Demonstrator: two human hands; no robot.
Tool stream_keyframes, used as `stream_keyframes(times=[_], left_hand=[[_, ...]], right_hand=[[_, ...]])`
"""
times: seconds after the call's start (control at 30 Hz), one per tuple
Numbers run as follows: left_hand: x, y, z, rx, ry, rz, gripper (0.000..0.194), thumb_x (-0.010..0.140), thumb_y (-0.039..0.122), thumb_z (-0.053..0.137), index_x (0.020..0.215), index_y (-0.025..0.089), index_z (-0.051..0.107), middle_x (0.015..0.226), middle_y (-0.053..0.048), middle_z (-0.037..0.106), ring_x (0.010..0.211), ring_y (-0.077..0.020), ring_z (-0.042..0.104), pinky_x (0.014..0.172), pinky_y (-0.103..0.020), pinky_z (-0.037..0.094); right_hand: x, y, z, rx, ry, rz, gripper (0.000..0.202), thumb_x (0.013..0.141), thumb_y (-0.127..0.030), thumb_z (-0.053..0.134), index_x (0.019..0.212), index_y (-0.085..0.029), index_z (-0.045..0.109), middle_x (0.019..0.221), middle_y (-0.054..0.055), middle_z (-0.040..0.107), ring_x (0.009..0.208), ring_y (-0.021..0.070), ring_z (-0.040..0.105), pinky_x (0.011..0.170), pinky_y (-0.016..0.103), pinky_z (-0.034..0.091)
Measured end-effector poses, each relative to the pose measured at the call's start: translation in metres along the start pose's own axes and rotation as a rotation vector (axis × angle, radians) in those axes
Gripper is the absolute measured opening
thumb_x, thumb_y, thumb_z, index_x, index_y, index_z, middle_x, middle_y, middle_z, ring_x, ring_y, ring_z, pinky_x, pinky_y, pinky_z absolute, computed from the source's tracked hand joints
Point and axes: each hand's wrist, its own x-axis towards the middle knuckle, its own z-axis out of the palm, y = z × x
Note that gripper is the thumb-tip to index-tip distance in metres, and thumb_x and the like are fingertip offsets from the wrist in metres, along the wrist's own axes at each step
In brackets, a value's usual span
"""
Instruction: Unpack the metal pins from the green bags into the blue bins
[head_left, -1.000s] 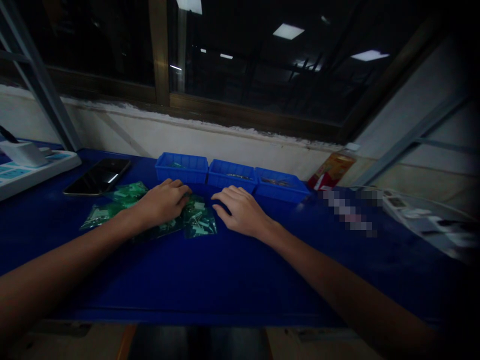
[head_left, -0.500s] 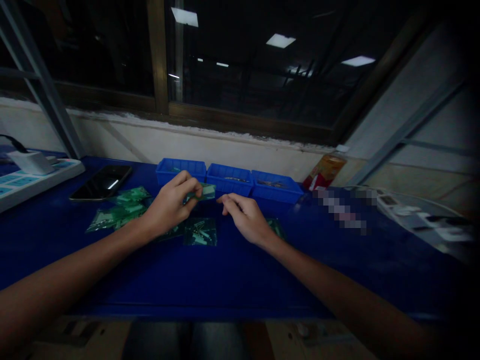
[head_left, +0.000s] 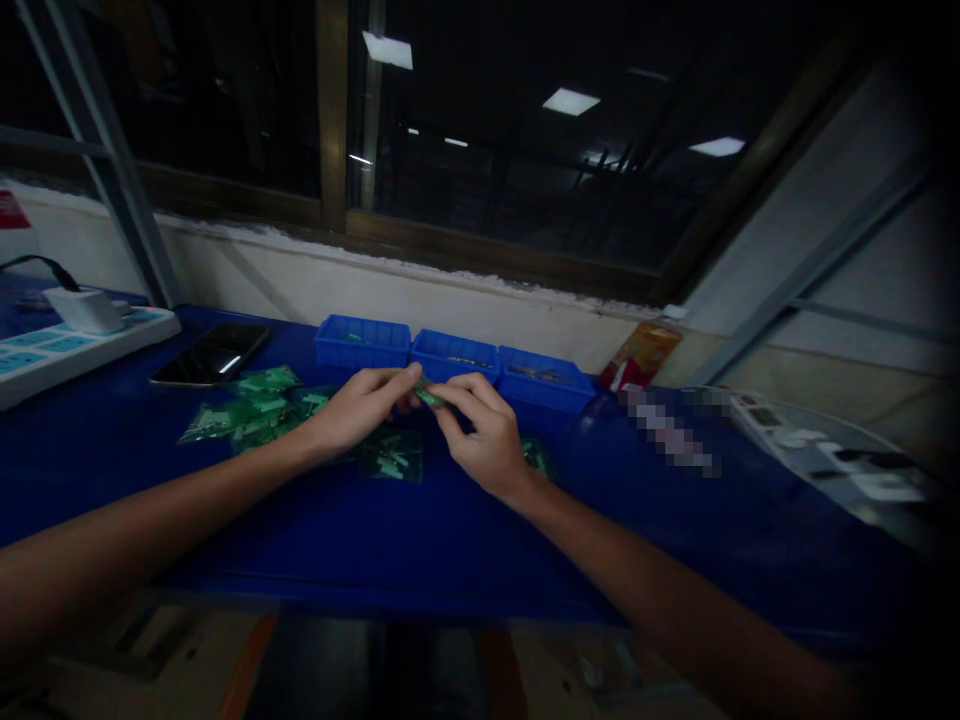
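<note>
Between my hands is a small green bag (head_left: 430, 397), pinched at its left end by my left hand (head_left: 375, 400) and at its right side by my right hand (head_left: 484, 425). Below them a flat green bag with pale strips (head_left: 392, 457) lies on the blue table (head_left: 450, 550). Left of my left hand is a pile of green bags (head_left: 262, 412), with pale pieces showing inside. Another green bag (head_left: 537, 457) lies partly hidden behind my right wrist.
Three blue bins (head_left: 363, 342) (head_left: 455, 354) (head_left: 545, 378) stand along the back, holding small parts. A phone (head_left: 210, 355) and a power strip (head_left: 90, 350) lie at the left. An orange and red packet (head_left: 642, 357) leans at the back right.
My hands have come together; my right hand has closed on the green bag that only my left hand held before. The view has shifted slightly.
</note>
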Motion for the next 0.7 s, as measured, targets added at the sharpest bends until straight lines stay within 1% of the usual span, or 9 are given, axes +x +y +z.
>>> stream_keyframes(times=[0.03,0.1,0.2,0.23,0.3,0.37,0.5,0.6,0.7], left_hand=[[0.004,0.000,0.001,-0.040,0.004,-0.022,0.039,0.087,0.044,0.033,0.078,0.015,0.058,0.073,-0.004,0.061,0.068,-0.0158,0.057,0.059,-0.028,0.045],[0.011,-0.004,0.003,-0.020,0.069,0.024,0.027,0.086,0.038,0.040,0.083,0.015,0.055,0.076,-0.004,0.059,0.067,-0.0142,0.055,0.057,-0.026,0.044],[0.016,-0.017,0.004,0.250,0.248,0.240,0.016,0.085,0.027,0.043,0.091,0.016,0.051,0.086,-0.005,0.059,0.076,-0.0147,0.053,0.068,-0.029,0.044],[0.015,-0.022,0.003,0.370,0.243,0.331,0.013,0.084,0.024,0.043,0.091,0.016,0.051,0.088,-0.006,0.059,0.080,-0.0157,0.053,0.072,-0.031,0.044],[0.010,-0.028,0.002,0.544,0.140,0.476,0.011,0.084,0.019,0.042,0.087,0.017,0.052,0.091,-0.006,0.059,0.086,-0.0170,0.051,0.079,-0.033,0.042],[0.004,-0.028,0.000,0.606,0.073,0.529,0.010,0.084,0.018,0.043,0.087,0.018,0.052,0.093,-0.005,0.059,0.088,-0.0170,0.051,0.081,-0.033,0.041],[-0.004,-0.016,-0.004,0.673,0.040,0.534,0.011,0.083,0.023,0.050,0.091,0.018,0.056,0.104,-0.006,0.056,0.095,-0.0191,0.049,0.084,-0.035,0.040],[-0.005,-0.007,-0.003,0.667,0.037,0.502,0.017,0.082,0.029,0.051,0.093,0.018,0.058,0.105,-0.007,0.055,0.098,-0.0210,0.047,0.085,-0.037,0.039],[-0.004,-0.005,-0.002,0.527,0.024,0.318,0.028,0.085,0.039,0.044,0.091,0.017,0.060,0.090,-0.006,0.060,0.086,-0.0199,0.052,0.078,-0.036,0.042]], right_hand=[[0.000,0.000,0.000,-0.019,-0.012,-0.016,0.021,0.082,-0.017,0.046,0.095,-0.022,0.062,0.092,0.005,0.056,0.086,0.0148,0.053,0.076,0.031,0.045],[0.002,0.000,0.001,-0.047,-0.024,0.012,0.024,0.081,-0.016,0.047,0.098,-0.022,0.062,0.100,0.007,0.054,0.094,0.0163,0.052,0.082,0.034,0.044],[0.005,0.002,0.001,0.049,-0.048,0.230,0.021,0.080,-0.026,0.051,0.096,-0.019,0.061,0.097,0.008,0.057,0.093,0.0176,0.053,0.081,0.035,0.043],[0.006,0.002,0.002,0.131,-0.068,0.343,0.021,0.081,-0.032,0.049,0.091,-0.017,0.062,0.091,0.007,0.059,0.088,0.0171,0.054,0.077,0.034,0.044],[0.008,0.002,0.004,0.334,-0.112,0.560,0.032,0.084,-0.042,0.043,0.079,-0.016,0.060,0.078,0.006,0.061,0.075,0.0149,0.056,0.065,0.029,0.045],[0.008,0.000,0.006,0.498,-0.136,0.695,0.033,0.083,-0.042,0.043,0.073,-0.015,0.058,0.070,0.004,0.059,0.064,0.0121,0.055,0.054,0.024,0.041],[0.007,0.002,0.010,0.578,-0.084,0.799,0.012,0.076,-0.026,0.052,0.076,-0.015,0.056,0.061,0.000,0.054,0.051,0.0082,0.051,0.045,0.020,0.033],[0.006,0.006,0.009,0.522,0.027,0.774,0.010,0.075,-0.025,0.052,0.076,-0.015,0.054,0.058,-0.002,0.052,0.048,0.0073,0.049,0.043,0.020,0.033],[0.006,0.008,0.009,0.465,0.100,0.663,0.010,0.075,-0.026,0.054,0.077,-0.016,0.053,0.062,-0.002,0.053,0.049,0.0068,0.049,0.045,0.021,0.037]])
